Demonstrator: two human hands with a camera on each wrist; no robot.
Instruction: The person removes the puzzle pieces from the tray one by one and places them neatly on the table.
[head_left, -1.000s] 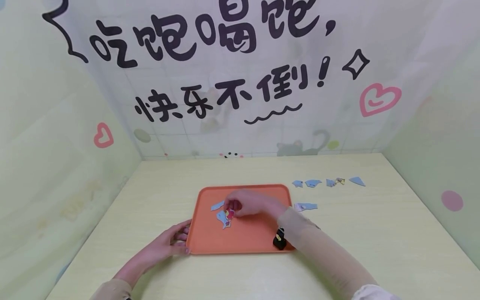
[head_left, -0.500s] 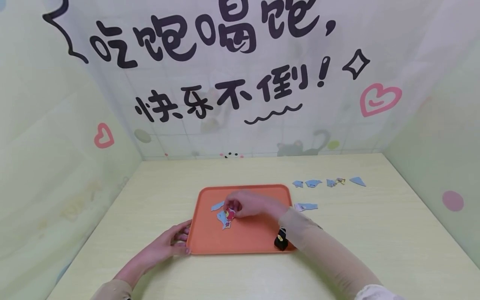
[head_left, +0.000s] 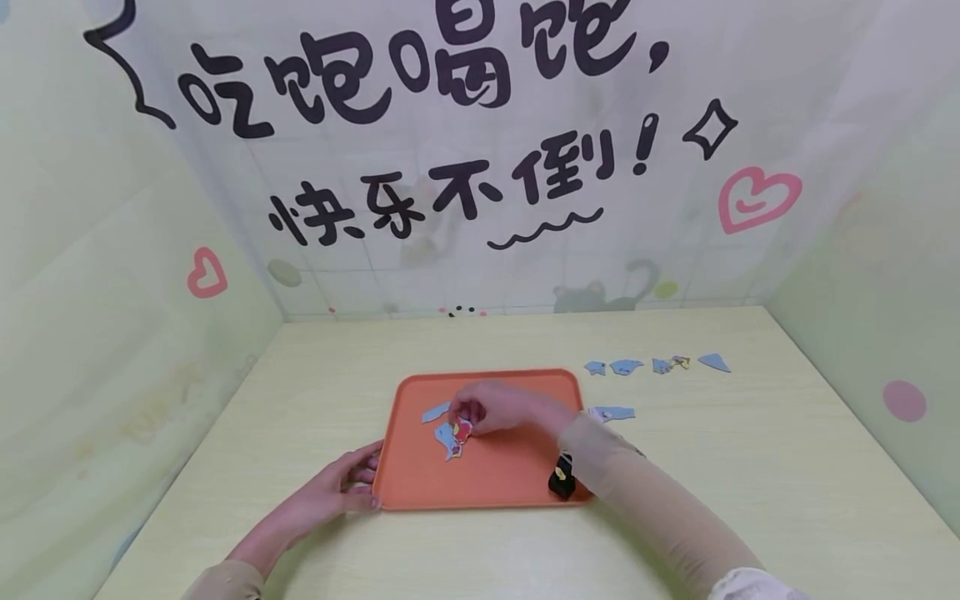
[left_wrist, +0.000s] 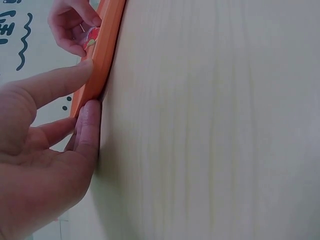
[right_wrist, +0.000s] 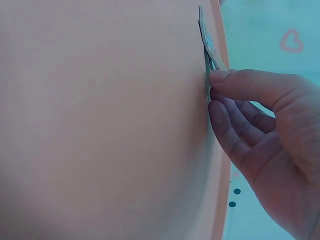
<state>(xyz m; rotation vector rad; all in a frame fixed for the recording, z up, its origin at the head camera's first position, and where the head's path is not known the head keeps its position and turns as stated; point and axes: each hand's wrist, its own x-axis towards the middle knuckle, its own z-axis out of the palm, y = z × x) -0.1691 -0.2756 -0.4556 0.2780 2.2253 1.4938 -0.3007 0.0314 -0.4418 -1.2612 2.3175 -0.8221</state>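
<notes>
On the orange tray [head_left: 480, 483], my right hand [head_left: 495, 406] pinches a red-patterned puzzle piece [head_left: 462, 429] between thumb and fingers. That piece lies against a light-blue puzzle piece [head_left: 444, 435]; whether they are joined cannot be told. A blue strip piece [head_left: 435, 412] lies just behind, partly hidden by the fingers. In the right wrist view the pieces [right_wrist: 205, 37] show edge-on at the fingertips of the hand [right_wrist: 270, 130]. My left hand [head_left: 337, 483] holds the tray's left edge near the front corner, its thumb [left_wrist: 65, 82] and fingers on the rim.
Several loose blue puzzle pieces [head_left: 626, 367] lie in a row on the table behind and right of the tray. Another blue piece [head_left: 615, 412] is beside the tray's right edge. A black wrist device [head_left: 561, 477] shows under the right sleeve. Printed fabric walls enclose the table.
The red-patterned piece has shifted very slightly to the right along with my right fingertips. My left hand stays on the tray, and the other pieces lie as before.
</notes>
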